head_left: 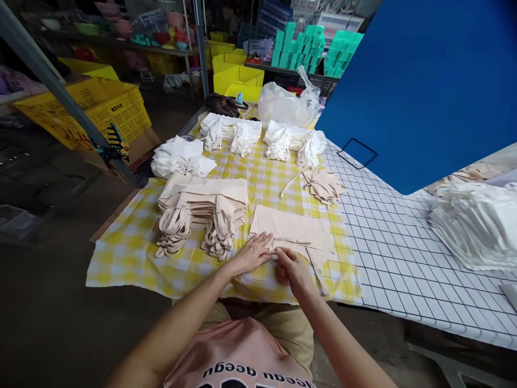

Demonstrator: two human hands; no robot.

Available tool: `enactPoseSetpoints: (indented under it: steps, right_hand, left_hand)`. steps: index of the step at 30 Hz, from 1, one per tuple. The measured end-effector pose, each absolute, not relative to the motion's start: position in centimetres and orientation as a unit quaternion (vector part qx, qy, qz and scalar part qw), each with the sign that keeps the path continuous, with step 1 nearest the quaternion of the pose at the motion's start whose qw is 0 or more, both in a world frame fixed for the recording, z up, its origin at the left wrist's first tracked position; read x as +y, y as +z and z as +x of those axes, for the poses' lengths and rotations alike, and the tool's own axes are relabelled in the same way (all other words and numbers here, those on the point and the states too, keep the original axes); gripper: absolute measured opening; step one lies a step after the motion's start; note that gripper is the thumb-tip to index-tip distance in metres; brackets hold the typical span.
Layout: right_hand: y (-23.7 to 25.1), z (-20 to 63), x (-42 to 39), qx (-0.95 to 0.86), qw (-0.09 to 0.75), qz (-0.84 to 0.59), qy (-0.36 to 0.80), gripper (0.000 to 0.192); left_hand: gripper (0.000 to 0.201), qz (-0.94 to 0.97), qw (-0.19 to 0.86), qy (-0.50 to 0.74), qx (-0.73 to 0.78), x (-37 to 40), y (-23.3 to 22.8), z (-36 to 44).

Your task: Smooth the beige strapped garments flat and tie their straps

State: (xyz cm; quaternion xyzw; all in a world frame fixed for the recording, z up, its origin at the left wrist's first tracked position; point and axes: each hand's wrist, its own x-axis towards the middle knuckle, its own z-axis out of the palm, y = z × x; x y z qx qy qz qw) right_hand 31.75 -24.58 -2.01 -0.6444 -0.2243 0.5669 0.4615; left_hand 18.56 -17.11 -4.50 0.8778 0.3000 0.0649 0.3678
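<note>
A flat beige cloth bag point(291, 230) lies on the yellow checked tablecloth point(133, 242) right in front of me. My left hand point(252, 253) rests flat on the bag's near left edge, fingers spread. My right hand point(294, 269) pinches the bag's near edge and strap beside it. To the left stands a pile of folded beige bags point(202, 207) with looped handles hanging over the front. A small heap of beige pieces point(323, 186) lies beyond the bag.
White folded bags sit in piles at the back point(230, 132), point(297, 141) and left point(180, 156). A clear plastic sack point(286, 102) stands behind them. A blue board point(428, 81) leans at right over a white gridded surface point(388, 237). White stack point(476, 223) at far right.
</note>
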Motion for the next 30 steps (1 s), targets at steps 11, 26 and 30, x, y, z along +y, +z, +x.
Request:
enactPoseSetpoints:
  steps: [11, 26, 30]
  right_hand:
    - [-1.6, 32.7, -21.8, -0.177, 0.510, -0.596, 0.595, 0.030]
    - [2.6, 37.2, -20.6, -0.211, 0.629, -0.498, 0.558, 0.024]
    - [3.2, 37.1, -20.8, -0.247, 0.645, -0.491, 0.531, 0.024]
  left_hand:
    - [0.028, 0.883, 0.355, 0.070, 0.299, -17.2, -5.5, 18.6]
    - [0.035, 0.881, 0.359, 0.076, 0.300, -17.3, -5.6, 18.4]
    - [0.035, 0.876, 0.371, 0.073, 0.298, -17.3, -5.2, 18.3]
